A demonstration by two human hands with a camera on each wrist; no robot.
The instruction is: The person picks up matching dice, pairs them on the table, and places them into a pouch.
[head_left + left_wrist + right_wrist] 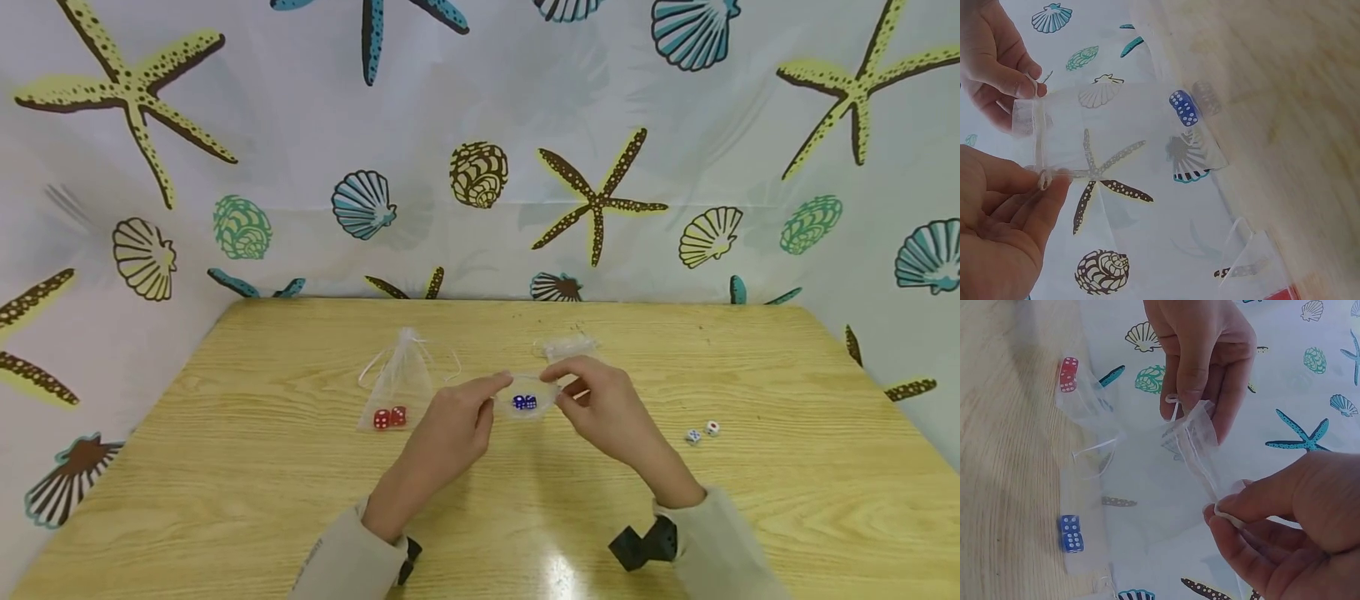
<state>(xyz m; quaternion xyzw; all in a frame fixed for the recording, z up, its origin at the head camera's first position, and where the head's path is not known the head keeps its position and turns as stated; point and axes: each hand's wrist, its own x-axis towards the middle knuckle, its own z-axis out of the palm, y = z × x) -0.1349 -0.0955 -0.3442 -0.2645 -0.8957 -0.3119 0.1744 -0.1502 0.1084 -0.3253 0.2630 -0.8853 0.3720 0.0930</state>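
Note:
A sheer white drawstring pouch (1147, 487) hangs between my two hands, with two blue dice (525, 402) at its bottom. My left hand (453, 421) pinches one side of the pouch's mouth, a small loop of cord showing at its fingertips in the left wrist view. On the opposite side my right hand (603, 408) grips the drawstring (1200, 465) between thumb and fingers. The pouch's mouth edge runs from one hand to the other.
Left of the hands, another sheer pouch (405, 375) lies on the wooden table (225, 467) with two red dice (390, 417) inside. A third pouch (570, 344) lies behind my right hand. Two white dice (702, 432) sit to the right. A patterned cloth (420, 125) hangs behind.

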